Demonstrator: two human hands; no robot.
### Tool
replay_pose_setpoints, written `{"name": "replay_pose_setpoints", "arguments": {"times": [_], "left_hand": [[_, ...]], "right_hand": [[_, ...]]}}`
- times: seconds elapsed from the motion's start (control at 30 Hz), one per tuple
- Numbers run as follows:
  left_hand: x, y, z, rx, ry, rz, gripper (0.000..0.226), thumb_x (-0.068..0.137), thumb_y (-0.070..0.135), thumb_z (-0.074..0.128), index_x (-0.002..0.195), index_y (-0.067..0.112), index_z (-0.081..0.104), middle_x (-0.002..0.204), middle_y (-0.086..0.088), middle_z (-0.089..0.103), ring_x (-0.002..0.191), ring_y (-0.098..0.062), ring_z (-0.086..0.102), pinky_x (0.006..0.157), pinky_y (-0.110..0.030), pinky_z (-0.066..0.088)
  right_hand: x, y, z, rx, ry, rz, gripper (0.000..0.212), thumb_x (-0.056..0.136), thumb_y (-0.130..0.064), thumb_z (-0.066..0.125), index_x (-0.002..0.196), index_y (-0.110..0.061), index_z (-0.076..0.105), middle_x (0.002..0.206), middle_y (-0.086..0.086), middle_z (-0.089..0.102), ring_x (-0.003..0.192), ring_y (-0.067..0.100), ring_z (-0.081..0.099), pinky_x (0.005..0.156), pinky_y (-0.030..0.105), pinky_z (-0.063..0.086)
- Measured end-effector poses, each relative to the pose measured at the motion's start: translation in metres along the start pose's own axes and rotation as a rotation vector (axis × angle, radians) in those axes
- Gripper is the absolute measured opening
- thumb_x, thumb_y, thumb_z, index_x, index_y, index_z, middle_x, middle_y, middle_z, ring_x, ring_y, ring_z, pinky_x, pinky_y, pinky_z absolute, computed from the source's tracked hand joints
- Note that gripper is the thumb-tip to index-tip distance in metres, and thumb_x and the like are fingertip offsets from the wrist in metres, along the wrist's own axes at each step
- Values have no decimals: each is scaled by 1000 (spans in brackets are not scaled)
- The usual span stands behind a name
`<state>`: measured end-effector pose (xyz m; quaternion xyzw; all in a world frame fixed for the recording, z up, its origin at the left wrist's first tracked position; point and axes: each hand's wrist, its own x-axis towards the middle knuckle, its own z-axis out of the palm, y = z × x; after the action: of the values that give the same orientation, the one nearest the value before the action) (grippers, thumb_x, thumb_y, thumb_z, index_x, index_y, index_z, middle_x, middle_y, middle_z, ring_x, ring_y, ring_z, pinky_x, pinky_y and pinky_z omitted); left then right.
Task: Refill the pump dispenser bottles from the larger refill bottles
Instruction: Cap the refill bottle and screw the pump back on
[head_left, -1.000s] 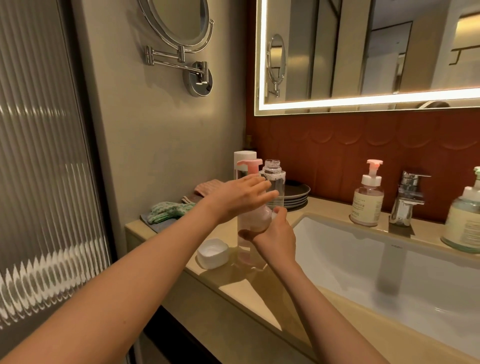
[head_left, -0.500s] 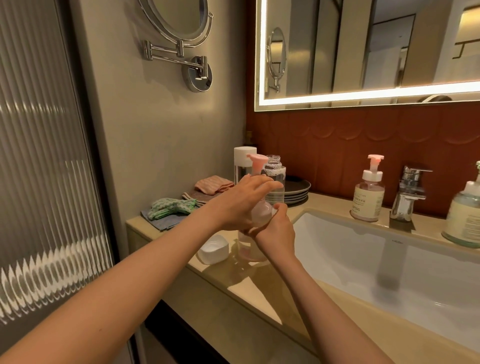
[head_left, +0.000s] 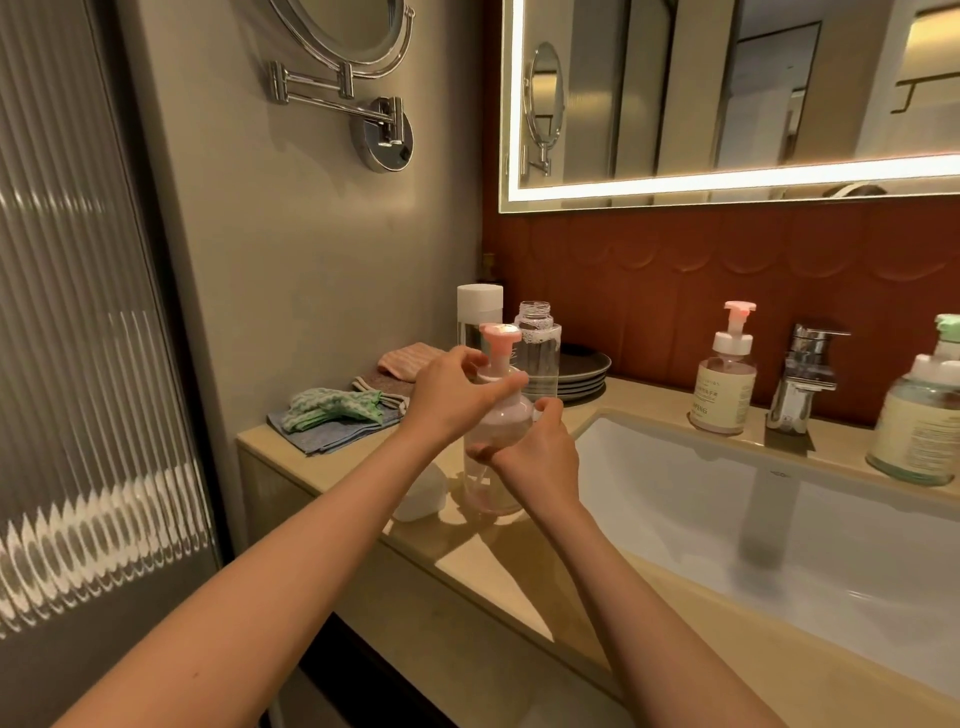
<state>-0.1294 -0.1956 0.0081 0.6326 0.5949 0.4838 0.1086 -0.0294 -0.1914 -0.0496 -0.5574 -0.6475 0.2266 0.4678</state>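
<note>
A clear pump dispenser bottle (head_left: 493, 483) with a pink pump head (head_left: 500, 335) stands on the beige counter (head_left: 467, 551), left of the sink. My left hand (head_left: 452, 400) grips the white collar under the pump head. My right hand (head_left: 537, 457) wraps the bottle's body from the right. Behind it stand a tall clear refill bottle with a white cap (head_left: 479, 306) and an open, uncapped clear refill bottle (head_left: 537, 348). A white cap (head_left: 423, 491) lies on the counter just left of the dispenser, partly hidden by my left arm.
A second pink-pump dispenser (head_left: 724, 384) and a green-pump one (head_left: 919, 421) flank the chrome faucet (head_left: 802, 379) behind the white sink (head_left: 727, 519). Folded cloths (head_left: 337, 415) and stacked dark plates (head_left: 584, 371) sit at the back left. A swing-arm mirror (head_left: 363, 78) juts from the wall.
My left hand has slid down from over the pump head to its collar, so the pink top now shows. The view has shifted slightly; my right hand keeps its hold on the bottle.
</note>
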Motion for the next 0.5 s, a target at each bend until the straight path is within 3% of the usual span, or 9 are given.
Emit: {"name": "replay_pose_setpoints", "arguments": {"times": [0.07,0.13,0.3,0.37,0.43,0.5], "left_hand": [[0,1,4,15,-16,1,65,69,50,75,121,15,57,116,0,63,104,-16,58,90,-37,50],[2,0,5,19,-22,-2,61,69,45,76,120,16,59,117,-1,64,104,-17,59,90,-41,50],[8,2,-7,-214,-251,-98,39,85,20,64,122,10,58,119,-5,59,107,-18,54,81,-27,41],[10,4,-8,-239,-257,-124,40,85,29,63,117,7,61,118,-8,60,106,-22,55,74,-25,42],[11,6,-6,-201,-211,-147,54,78,41,69,121,9,60,119,-5,60,109,-22,56,83,-30,47],[11,6,-4,-155,-156,-128,54,76,37,72,121,11,59,118,-3,60,106,-19,56,86,-31,46]], "right_hand": [[0,0,-1,-3,-5,0,84,67,-34,81,130,-18,28,128,6,51,114,24,55,85,31,49],[-1,0,-3,-3,-17,-2,83,68,-32,81,130,-18,28,128,6,51,114,24,54,85,30,49],[-1,0,-8,13,-51,-11,83,68,-31,81,130,-18,29,129,5,51,116,24,53,87,31,48],[0,0,-7,14,-50,-13,81,68,-31,81,129,-18,30,129,6,51,115,24,53,87,31,48],[-1,1,-7,17,-46,-15,77,68,-31,81,126,-18,31,125,6,52,112,23,55,81,27,47],[-1,0,-7,10,-54,-14,76,68,-31,81,125,-18,31,123,5,52,109,22,55,76,24,46]]}}
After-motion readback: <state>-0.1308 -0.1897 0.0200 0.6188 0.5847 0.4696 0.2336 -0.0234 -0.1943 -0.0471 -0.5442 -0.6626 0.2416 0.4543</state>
